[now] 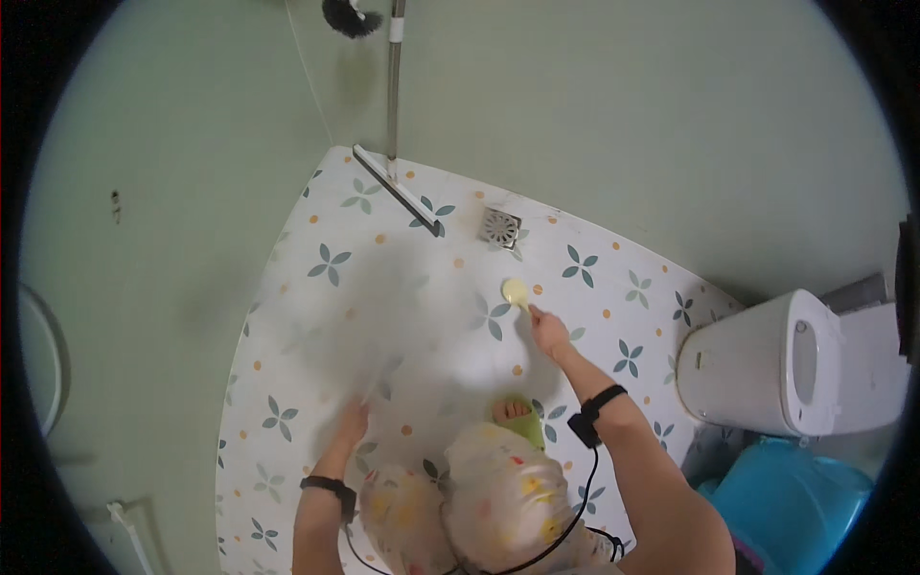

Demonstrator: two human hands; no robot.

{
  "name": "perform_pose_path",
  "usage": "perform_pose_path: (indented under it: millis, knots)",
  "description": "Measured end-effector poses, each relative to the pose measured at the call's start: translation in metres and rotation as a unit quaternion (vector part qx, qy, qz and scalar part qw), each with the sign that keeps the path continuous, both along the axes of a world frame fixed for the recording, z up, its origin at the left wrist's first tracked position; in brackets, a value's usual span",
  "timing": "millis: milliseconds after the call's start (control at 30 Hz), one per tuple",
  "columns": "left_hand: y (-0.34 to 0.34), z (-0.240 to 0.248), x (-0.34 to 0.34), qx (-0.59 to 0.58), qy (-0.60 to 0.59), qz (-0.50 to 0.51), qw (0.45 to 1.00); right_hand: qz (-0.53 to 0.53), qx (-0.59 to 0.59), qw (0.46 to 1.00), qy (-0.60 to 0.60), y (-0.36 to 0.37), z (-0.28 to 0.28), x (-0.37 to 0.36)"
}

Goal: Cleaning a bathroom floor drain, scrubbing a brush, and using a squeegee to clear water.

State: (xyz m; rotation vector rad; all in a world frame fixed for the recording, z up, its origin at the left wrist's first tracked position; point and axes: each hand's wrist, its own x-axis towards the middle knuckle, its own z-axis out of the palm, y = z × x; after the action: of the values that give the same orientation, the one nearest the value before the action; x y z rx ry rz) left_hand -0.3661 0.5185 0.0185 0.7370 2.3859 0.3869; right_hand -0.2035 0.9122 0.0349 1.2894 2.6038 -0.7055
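The leaf-patterned bathroom floor [287, 383] runs past a square drain [500, 228] to a pale-green wall [613, 115]; it spreads widest on the drain's near left; near the drain, the right hand [550, 333] grips a yellow round-headed tool [515, 291], its slanting long axis pointing head-first drainward; whether the left hand [353, 422] holds anything is unclear.

Pale green walls [613, 105], flower-patterned floor [436, 331]
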Motion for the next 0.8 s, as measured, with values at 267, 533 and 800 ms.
perform_pose_path:
  millis: [267,533,800]
  knots:
    - [0.025,0.016,-0.037,-0.094,0.022,0.018,0.995,0.075,0.027,0.994,-0.078,0.117,-0.008,-0.084]
    - [0.075,0.024,-0.044,-0.042,-0.052,0.051,0.996,0.101,0.078,0.990,-0.054,0.176,0.010,-0.099]
    - [0.102,-0.010,0.009,-0.077,0.130,-0.054,0.987,0.206,0.062,0.975,-0.061,0.129,0.015,-0.128]
